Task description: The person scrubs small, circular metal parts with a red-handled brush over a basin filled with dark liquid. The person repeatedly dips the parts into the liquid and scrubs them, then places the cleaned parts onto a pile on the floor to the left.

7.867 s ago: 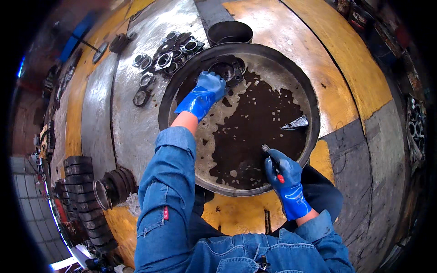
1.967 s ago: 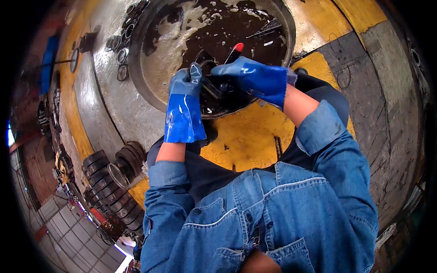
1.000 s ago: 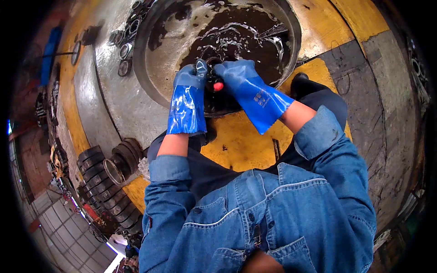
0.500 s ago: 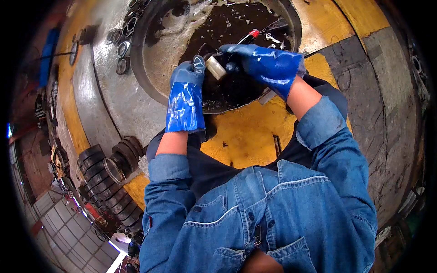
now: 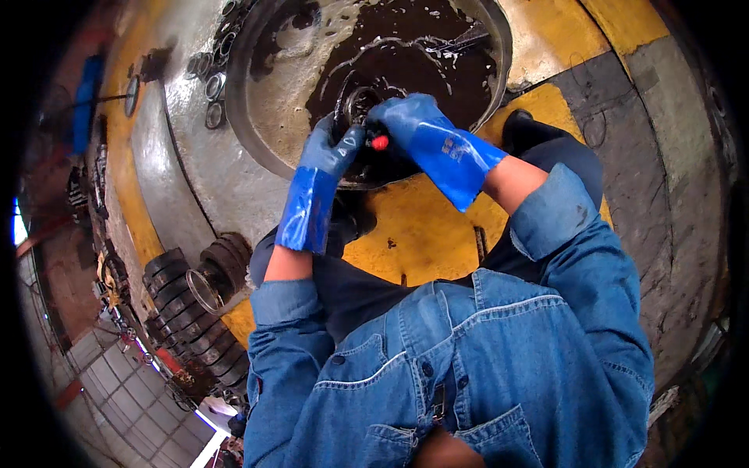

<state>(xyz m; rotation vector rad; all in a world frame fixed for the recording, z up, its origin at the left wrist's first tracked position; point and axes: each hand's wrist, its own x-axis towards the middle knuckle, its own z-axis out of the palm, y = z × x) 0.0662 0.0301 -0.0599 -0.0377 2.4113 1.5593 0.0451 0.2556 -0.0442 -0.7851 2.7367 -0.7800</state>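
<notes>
Over a round metal basin [image 5: 238,101] of dark, oily liquid, my two hands in blue rubber gloves meet close together. My left hand [image 5: 331,148] is closed on the near left side of a dark, wet metal ring-shaped part [image 5: 361,101]. My right hand [image 5: 409,125] is curled in at the part's right side, around a tool with a red end [image 5: 380,143] that sticks out below the fingers. The rest of the tool is hidden by the glove and the part, so its kind does not show.
Several metal rings [image 5: 214,86] lie left of the basin. A stack of black ribbed round parts [image 5: 187,316] stands at the lower left beside a wider ring [image 5: 204,290]. Yellow and grey floor plates surround the basin. My shoe [image 5: 519,125] rests by its right rim.
Both hands have drawn together. The metal part has turned, its round opening now showing. The red end moved from beyond my right hand to below it. Ripples now mark the liquid.
</notes>
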